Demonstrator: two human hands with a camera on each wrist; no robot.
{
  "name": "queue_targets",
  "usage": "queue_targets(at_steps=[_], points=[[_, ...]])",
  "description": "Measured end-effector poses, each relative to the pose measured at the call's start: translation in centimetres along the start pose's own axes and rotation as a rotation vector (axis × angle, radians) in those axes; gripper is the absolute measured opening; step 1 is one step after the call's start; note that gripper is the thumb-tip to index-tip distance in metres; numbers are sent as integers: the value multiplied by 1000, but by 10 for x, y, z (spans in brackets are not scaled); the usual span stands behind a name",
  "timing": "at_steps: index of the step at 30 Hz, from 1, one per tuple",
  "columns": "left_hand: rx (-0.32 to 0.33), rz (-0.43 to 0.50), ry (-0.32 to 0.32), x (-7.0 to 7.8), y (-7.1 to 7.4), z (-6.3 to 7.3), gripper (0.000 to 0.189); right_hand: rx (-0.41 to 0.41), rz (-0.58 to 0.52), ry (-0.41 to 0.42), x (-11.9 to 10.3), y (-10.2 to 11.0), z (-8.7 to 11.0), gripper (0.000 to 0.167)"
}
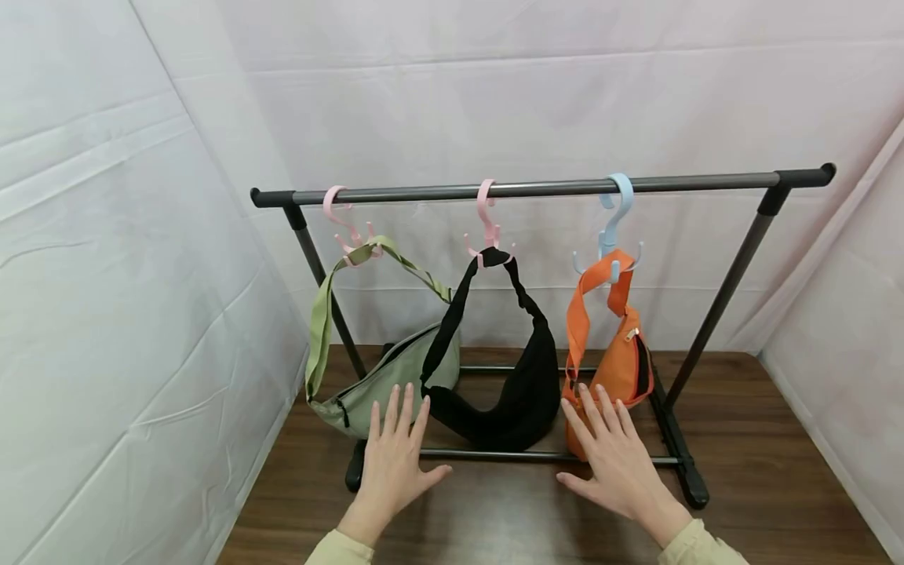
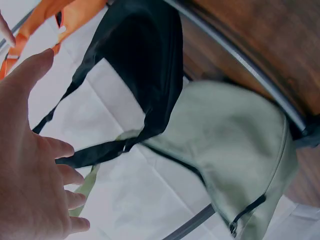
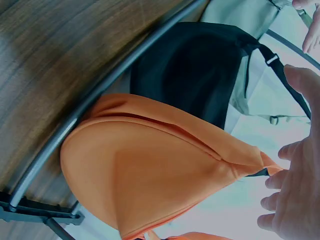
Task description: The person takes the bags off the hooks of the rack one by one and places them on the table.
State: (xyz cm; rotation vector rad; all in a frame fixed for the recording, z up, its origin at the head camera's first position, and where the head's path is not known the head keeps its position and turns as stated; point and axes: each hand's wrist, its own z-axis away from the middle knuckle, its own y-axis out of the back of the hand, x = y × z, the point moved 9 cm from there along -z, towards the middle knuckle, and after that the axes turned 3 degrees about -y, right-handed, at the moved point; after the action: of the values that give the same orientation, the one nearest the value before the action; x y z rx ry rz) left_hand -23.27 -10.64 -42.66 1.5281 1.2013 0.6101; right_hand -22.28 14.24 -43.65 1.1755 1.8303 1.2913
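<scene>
Three sling bags hang from a black garment rack. At left, the sage green bag [image 1: 406,377] hangs by its strap from a pink hook hanger [image 1: 337,205]. The black bag [image 1: 526,400] hangs in the middle from a second pink hook hanger [image 1: 486,212]. On the right, a blue hook hanger [image 1: 617,212] carries the orange bag [image 1: 621,361]. My left hand [image 1: 397,467], fingers spread and straight, is held in front of the green bag and holds nothing. Likewise bare, my right hand [image 1: 617,463] spreads its fingers in front of the orange bag, overlapping its lower part in the head view.
The rack's top bar [image 1: 551,188] spans between slanted side posts, with lower bars [image 1: 494,454] and black feet [image 1: 688,479] on a dark wood tabletop [image 1: 749,439]. White cloth [image 1: 452,118] surrounds the back and both sides.
</scene>
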Motion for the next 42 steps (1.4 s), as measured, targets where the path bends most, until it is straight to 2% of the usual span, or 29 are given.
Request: queue_targets(at_steps=[5, 12, 16, 20, 29, 34, 38, 42], points=[[60, 5, -13, -14, 19, -9, 102, 35, -1, 18, -8, 10, -10, 94], [210, 27, -37, -41, 60, -27, 97, 163, -21, 90, -26, 37, -21, 86], [298, 23, -64, -54, 87, -38, 96, 185, -35, 123, -36, 43, -28, 84], [352, 18, -83, -65, 109, -47, 95, 184, -38, 144, -45, 46, -37, 84], [407, 49, -89, -92, 158, -71, 88, 203, -69, 198, -67, 53, -59, 82], [467, 94, -89, -111, 184, -84, 84, 227, -69, 240, -80, 59, -70, 77], [502, 122, -87, -121, 198, -92, 81, 230, -56, 254, -87, 62, -77, 79], [525, 135, -97, -127, 204, -100, 80, 230, -53, 262, -94, 66, -84, 82]])
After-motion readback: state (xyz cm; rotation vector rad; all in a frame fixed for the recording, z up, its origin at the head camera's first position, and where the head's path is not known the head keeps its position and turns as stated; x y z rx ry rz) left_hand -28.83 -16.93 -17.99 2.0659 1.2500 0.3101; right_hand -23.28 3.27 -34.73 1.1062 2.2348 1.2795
